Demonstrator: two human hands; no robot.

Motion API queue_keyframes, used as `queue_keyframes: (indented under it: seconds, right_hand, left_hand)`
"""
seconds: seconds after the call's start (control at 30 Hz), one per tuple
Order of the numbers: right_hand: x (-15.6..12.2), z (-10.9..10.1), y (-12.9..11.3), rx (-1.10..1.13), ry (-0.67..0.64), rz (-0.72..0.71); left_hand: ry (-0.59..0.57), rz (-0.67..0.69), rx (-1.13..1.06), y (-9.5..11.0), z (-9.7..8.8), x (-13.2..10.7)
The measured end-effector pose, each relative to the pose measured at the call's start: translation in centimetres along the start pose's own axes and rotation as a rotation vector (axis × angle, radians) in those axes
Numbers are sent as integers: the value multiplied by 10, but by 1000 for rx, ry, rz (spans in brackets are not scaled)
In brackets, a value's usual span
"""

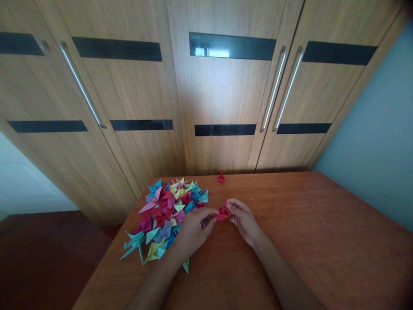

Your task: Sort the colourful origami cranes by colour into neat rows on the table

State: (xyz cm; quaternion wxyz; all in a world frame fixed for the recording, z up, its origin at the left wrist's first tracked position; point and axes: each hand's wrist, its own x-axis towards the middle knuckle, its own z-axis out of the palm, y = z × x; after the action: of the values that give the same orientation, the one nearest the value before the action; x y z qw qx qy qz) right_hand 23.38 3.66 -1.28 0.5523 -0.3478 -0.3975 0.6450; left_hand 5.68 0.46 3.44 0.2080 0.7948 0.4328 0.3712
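Between my two hands is a red origami crane (223, 212), held just above the table. The fingers of my left hand (197, 226) pinch its left side, and my right hand (242, 218) grips its right side with thumb and fingers. A heap of folded paper cranes (167, 206) in pink, red, blue, yellow, green and purple lies to the left, partly hidden behind my left hand and forearm. A single red paper crane (221, 178) stands apart near the table's far edge.
The reddish-brown wooden table (300, 224) reaches up to a wooden wardrobe (222, 94) with long metal handles (273, 88) and dark strips. A pale blue wall (377, 129) is on the right. Dark floor (48, 254) shows past the table's left edge.
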Motion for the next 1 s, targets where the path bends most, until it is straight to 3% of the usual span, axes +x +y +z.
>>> queue_keyframes:
  seconds: [0.23, 0.47, 0.7, 1.0]
  right_hand:
    - [1, -1, -1, 85, -9, 44]
    - [7, -8, -5, 156, 73, -32]
    - [9, -10, -7, 264, 53, -6]
    - [9, -9, -8, 347, 54, 3]
  left_hand:
    - [0, 6, -7, 7, -4, 5]
    - [-11, 62, -5, 16, -7, 28]
    - [-114, 99, 34, 18, 1, 40]
    - [-159, 173, -14, 20, 0, 43]
